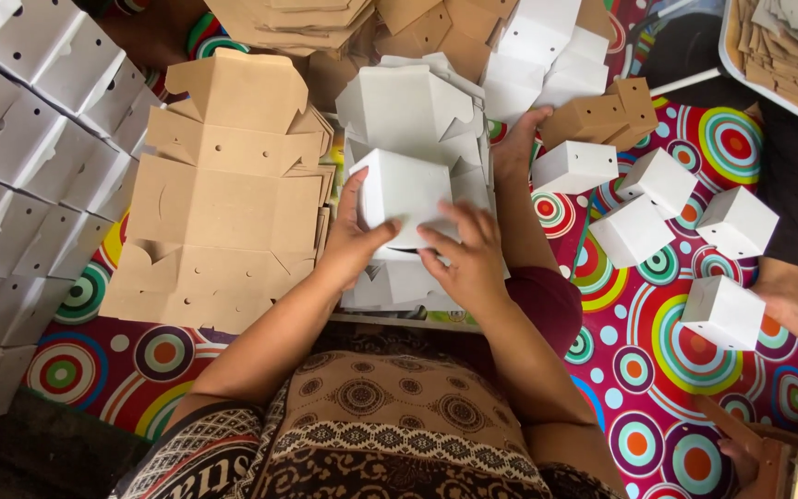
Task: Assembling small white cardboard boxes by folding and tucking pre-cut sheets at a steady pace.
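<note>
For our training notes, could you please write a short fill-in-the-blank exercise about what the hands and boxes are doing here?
1. Both the left hand and the right hand grip a small box coloured ____.
2. The flat brown cardboard blanks lie to the ____ of that box.
3. The folded white boxes sit on a mat patterned with ____.

Missing words: white; left; circles
</note>
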